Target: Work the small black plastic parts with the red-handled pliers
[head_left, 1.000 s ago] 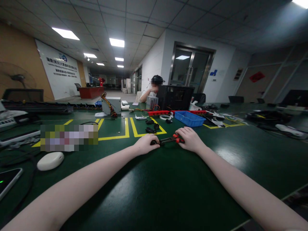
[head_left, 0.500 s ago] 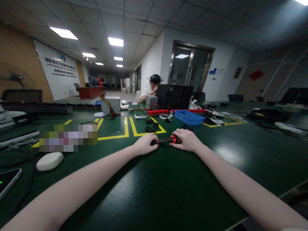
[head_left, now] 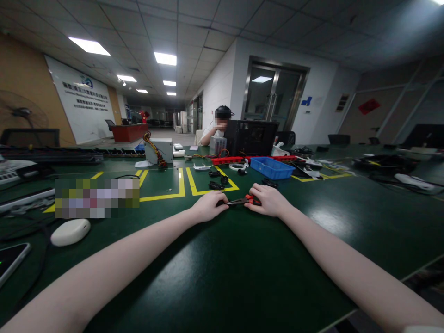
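My right hand (head_left: 268, 200) is closed around the red-and-black handles of a pair of pliers (head_left: 249, 199). The pliers' slim metal jaws point left and reach the fingertips of my left hand (head_left: 209, 206). Between the thumb and fingers of that hand is a small black piece (head_left: 221, 202), mostly covered, so its exact kind does not show. Both hands are low over the green table (head_left: 222, 268). Just beyond them lie small bundles of black cable (head_left: 216, 185), some inside a yellow taped outline.
A blue plastic tray (head_left: 272, 168) stands beyond my right hand. Farther back are a black computer case (head_left: 250, 138), a power supply (head_left: 159, 151) with bundled wires, and a seated person (head_left: 212, 132). A white rounded object (head_left: 70, 231) and a phone (head_left: 12, 261) lie left.
The black piece at my left fingertips shows less than before, and the dark end beneath the plier jaws is no longer visible. Both hands stay in nearly the same place.
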`<state>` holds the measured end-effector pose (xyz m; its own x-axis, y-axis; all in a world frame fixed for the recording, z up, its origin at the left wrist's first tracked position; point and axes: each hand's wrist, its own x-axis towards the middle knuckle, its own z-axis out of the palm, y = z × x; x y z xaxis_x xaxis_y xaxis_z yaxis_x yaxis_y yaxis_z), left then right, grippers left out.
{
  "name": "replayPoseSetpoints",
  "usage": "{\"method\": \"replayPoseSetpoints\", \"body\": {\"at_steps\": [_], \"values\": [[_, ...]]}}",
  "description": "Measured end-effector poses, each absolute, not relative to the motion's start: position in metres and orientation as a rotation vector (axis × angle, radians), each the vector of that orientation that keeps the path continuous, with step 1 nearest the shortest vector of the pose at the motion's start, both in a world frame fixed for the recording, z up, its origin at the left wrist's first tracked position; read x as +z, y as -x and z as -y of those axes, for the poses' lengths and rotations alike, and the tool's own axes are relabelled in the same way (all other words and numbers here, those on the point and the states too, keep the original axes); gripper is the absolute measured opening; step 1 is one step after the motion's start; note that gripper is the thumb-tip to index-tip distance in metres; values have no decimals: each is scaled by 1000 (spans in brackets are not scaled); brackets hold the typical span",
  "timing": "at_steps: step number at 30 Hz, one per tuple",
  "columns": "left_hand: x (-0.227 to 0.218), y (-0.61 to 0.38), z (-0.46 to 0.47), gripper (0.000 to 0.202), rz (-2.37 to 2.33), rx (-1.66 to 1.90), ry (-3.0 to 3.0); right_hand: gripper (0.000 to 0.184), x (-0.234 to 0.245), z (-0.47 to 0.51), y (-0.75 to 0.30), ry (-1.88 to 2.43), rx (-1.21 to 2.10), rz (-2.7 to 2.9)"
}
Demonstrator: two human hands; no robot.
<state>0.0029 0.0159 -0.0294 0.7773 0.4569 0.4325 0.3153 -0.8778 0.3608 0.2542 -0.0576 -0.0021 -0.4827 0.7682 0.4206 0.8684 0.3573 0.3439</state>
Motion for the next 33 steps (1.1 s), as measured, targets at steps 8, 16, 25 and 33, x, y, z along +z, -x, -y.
{"method": "replayPoseSetpoints", "body": {"at_steps": [8,16,25,33], "values": [[-26,-1,-11,15,-624,751,-2709,44,-2,59,-253,1495,-817,2416],[-24,-2,-7,13,-735,745,-2728,42,-5,57,-255,1493,-808,2371],[-22,-1,-2,17,-845,728,-2770,42,-5,57,-256,1494,-748,2373],[-20,-1,3,25,-832,709,-2845,44,-5,56,-256,1457,-751,2385]]}}
